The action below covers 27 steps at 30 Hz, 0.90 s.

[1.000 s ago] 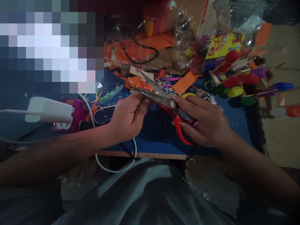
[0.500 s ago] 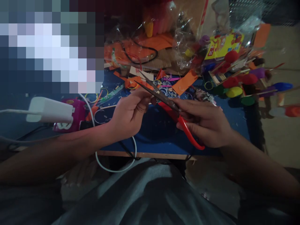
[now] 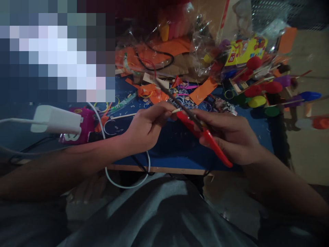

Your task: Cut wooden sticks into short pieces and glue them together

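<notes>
My left hand (image 3: 147,128) is closed in a pinch on a thin pale stick (image 3: 176,110), whose end pokes out past the fingertips beside the scissor blades. Most of that stick is hidden by the fingers. A pair of scissors (image 3: 187,113) with dark blades and red handles is in my right hand (image 3: 230,135), fingers wrapped round the grips. Its blades point up and to the left, above the left fingertips. Whether the blades touch the stick I cannot tell. Another length of pale stick (image 3: 125,116) shows left of my left hand; whether it joins the pinched end is unclear.
Orange paper (image 3: 204,91), cut scraps and rubber bands litter the blue tabletop (image 3: 169,151). To the left are a white charger (image 3: 55,120) on a magenta power socket and a white cable (image 3: 106,173). Coloured clay pieces (image 3: 257,101) and a yellow box (image 3: 246,51) lie right.
Both hands have shifted slightly right, and the scissors have moved down and right. The two blade tips, apart before, no longer show separately. The stick's end now shows more plainly past my left fingertips.
</notes>
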{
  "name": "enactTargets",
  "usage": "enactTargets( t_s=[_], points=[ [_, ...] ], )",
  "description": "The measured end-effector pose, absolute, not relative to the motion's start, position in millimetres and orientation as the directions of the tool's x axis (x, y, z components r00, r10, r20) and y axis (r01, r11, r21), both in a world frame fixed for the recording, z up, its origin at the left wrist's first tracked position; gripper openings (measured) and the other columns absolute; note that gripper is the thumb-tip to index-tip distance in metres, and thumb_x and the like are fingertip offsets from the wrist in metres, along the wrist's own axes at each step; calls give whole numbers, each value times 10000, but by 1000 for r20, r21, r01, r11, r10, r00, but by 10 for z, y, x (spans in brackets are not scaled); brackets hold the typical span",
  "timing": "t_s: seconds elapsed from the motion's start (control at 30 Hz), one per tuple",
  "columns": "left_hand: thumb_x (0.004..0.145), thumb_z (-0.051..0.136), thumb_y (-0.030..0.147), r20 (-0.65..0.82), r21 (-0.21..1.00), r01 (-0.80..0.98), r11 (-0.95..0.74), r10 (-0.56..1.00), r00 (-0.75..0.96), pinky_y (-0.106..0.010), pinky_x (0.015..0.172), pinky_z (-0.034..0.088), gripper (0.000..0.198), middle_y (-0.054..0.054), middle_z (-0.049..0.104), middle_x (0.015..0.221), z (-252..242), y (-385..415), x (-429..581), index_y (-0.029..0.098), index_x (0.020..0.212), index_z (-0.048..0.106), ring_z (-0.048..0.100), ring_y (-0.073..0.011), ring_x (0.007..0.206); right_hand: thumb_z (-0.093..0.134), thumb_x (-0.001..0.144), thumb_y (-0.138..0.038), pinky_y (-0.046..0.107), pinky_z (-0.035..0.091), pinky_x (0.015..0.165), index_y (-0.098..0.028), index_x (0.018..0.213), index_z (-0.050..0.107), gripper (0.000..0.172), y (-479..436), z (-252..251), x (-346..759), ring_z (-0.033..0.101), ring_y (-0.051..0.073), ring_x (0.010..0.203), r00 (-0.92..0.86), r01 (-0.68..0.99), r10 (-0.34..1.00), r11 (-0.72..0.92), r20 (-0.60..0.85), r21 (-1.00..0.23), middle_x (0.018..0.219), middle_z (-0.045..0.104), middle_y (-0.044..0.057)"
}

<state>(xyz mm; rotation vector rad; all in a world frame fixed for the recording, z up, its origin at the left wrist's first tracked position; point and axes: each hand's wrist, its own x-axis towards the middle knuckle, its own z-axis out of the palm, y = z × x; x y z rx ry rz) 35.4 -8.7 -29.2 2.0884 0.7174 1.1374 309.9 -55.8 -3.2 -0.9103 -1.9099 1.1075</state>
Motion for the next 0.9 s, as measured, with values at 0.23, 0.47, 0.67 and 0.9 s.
enactTargets(
  t_s=[0.23, 0.47, 0.67, 0.9],
  points=[
    [1232, 503, 497, 490, 823, 87, -561, 780, 390, -234, 515, 435, 385, 44, 551, 691, -309, -117, 366, 230, 1005, 661, 477, -91, 529, 778, 1077, -497, 311, 544, 499, -283, 1618, 727, 584, -480, -37, 3100, 582, 151, 600, -363, 280, 899, 355, 244, -892, 975, 742, 49],
    [1216, 567, 488, 471, 880, -120, -459, 817, 332, -189, 465, 385, 369, 38, 594, 748, -320, -124, 419, 204, 996, 649, 425, -45, 485, 798, 1024, -391, 396, 575, 635, -269, 1563, 748, 554, -401, -86, 3088, 632, 231, 724, -449, 395, 785, 602, 427, -693, 900, 719, 60],
    [1207, 551, 571, 388, 921, -114, -373, 847, 364, -192, 426, 347, 505, 45, 496, 639, -260, -159, 420, 202, 877, 646, 420, -61, 466, 796, 1009, -327, 329, 524, 660, -262, 1640, 679, 645, -382, -111, 3114, 634, 194, 760, -537, 365, 703, 692, 466, -623, 919, 674, 20],
    [1226, 544, 458, 477, 873, -87, -480, 801, 361, -179, 453, 410, 468, 25, 562, 647, -245, -155, 386, 198, 867, 694, 521, -68, 501, 754, 1041, -321, 318, 512, 641, -296, 1706, 620, 679, -386, -58, 3135, 624, 193, 738, -590, 333, 674, 705, 445, -626, 895, 664, 9]
  ],
)
